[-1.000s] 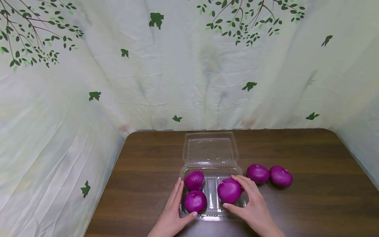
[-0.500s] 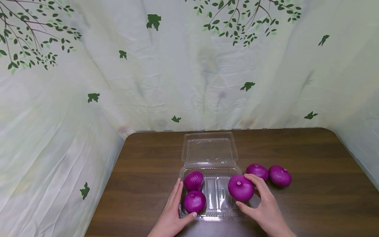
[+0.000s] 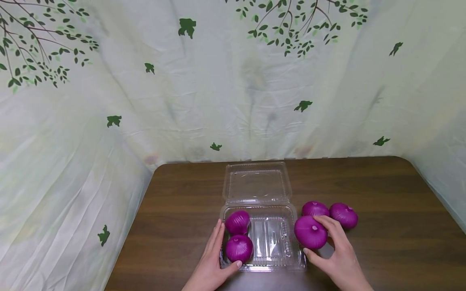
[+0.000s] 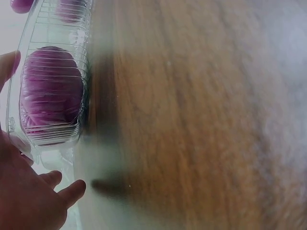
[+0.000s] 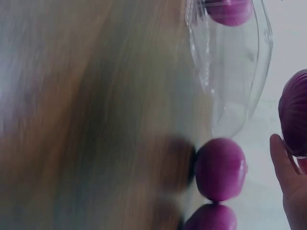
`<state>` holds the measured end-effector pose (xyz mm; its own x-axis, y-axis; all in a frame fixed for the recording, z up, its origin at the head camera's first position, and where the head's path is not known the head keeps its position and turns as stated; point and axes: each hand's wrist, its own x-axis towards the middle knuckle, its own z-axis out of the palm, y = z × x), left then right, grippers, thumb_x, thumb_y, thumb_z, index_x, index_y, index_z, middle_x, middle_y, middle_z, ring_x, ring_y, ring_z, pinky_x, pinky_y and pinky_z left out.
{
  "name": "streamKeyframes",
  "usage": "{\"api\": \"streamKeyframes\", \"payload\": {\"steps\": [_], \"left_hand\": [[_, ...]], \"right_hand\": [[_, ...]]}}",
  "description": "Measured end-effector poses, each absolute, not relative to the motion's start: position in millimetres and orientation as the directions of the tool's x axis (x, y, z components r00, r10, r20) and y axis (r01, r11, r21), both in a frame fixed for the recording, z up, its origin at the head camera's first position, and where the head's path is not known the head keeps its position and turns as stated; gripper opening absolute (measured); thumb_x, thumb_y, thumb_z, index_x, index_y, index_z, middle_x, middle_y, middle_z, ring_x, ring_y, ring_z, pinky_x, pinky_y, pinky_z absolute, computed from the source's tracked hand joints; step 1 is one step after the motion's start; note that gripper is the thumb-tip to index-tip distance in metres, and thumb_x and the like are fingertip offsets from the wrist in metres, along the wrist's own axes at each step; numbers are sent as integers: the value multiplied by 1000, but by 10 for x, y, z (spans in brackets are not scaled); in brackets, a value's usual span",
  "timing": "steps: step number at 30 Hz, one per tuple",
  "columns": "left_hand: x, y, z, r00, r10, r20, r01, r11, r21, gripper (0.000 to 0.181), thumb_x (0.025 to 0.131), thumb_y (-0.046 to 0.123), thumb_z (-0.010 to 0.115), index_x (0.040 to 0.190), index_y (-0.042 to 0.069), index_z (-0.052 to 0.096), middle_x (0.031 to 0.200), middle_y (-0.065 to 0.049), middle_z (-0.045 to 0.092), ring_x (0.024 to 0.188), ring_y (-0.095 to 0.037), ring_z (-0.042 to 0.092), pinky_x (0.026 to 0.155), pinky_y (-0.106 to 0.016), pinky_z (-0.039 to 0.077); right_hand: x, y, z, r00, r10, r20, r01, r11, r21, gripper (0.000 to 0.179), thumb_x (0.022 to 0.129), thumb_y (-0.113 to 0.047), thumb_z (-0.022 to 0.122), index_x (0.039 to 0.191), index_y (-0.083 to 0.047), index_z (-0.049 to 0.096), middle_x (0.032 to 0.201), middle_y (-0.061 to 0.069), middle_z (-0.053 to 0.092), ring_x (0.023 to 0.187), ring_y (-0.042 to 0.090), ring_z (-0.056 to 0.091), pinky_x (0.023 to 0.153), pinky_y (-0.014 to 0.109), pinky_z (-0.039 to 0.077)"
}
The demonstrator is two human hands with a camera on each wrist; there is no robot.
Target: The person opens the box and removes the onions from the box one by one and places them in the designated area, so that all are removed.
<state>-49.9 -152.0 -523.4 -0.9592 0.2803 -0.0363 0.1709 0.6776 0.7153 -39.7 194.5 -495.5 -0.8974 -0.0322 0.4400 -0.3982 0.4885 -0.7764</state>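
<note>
My right hand [image 3: 336,252] holds a purple onion [image 3: 310,232] between thumb and fingers, just off the right rim of a clear plastic clamshell container [image 3: 271,238]. In the right wrist view that held onion [image 5: 295,115] appears at the right edge, raised above the table. Two more onions, a rear one [image 3: 237,222] and a front one [image 3: 239,248], sit in the container's left half. My left hand [image 3: 212,258] rests along the container's left side, thumb at the front corner and fingers extended. Through the clear wall, the left wrist view shows an onion [image 4: 53,86] close to this hand.
Right of the container, two onions lie side by side on the brown wooden table [image 3: 182,210]: a nearer-in one [image 3: 314,207] and an outer one [image 3: 343,216]. The container's lid [image 3: 257,182] is folded back flat behind it. A leaf-print cloth [image 3: 233,81] hangs behind the table.
My right hand has carried its onion rightward, from over the container's right half to beyond its right rim. The left hand stays at the container's left side.
</note>
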Motion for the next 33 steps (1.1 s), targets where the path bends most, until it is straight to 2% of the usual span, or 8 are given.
{"api": "streamKeyframes", "payload": {"steps": [5, 15, 22, 27, 33], "left_hand": [[-501, -1517, -5245, -959, 281, -39, 167, 671, 722, 108, 81, 58, 72, 160, 25, 5, 165, 3, 0, 147, -34, 14, 101, -71, 31], [-513, -1507, -5220, -960, 276, -50, 157, 678, 718, 109, 80, 60, 72, 160, 26, 5, 165, 6, -1, 148, -29, 10, 102, -69, 30], [-521, -1514, -5228, -960, 277, -42, 164, 677, 718, 109, 80, 60, 72, 160, 24, 6, 165, 5, 0, 148, -30, 11, 101, -70, 31], [-512, -1523, -5266, -960, 280, -11, 188, 674, 714, 109, 80, 59, 72, 160, 22, 7, 165, 3, 3, 148, -30, 12, 103, -68, 31], [-511, -1524, -5273, -960, 279, 1, 195, 669, 717, 109, 80, 57, 73, 160, 22, 8, 165, 2, 4, 147, -31, 12, 103, -68, 29]], "right_hand": [[-402, 2104, -4949, -906, 7, 422, -357, 522, -775, 88, 61, -4, 93, 138, -11, 52, 136, 3, 47, 118, 3, 47, 93, 8, 40], [-409, 2394, -4927, -917, 73, 392, -268, 616, -741, 89, 60, -9, 95, 139, -17, 54, 133, -2, 49, 116, -2, 46, 89, 4, 36], [-398, 2508, -4949, -889, 79, 450, -302, 638, -708, 91, 55, -4, 96, 137, -9, 55, 132, 7, 51, 112, -4, 48, 88, 4, 37], [-393, 2569, -4927, -892, 111, 438, -272, 642, -717, 93, 55, 0, 94, 138, -6, 53, 132, 7, 49, 109, -7, 49, 89, 4, 36], [-420, 2627, -4884, -877, 142, 459, -290, 605, -742, 91, 55, 10, 90, 137, -2, 52, 128, 8, 51, 109, -4, 50, 89, 5, 38]]}}
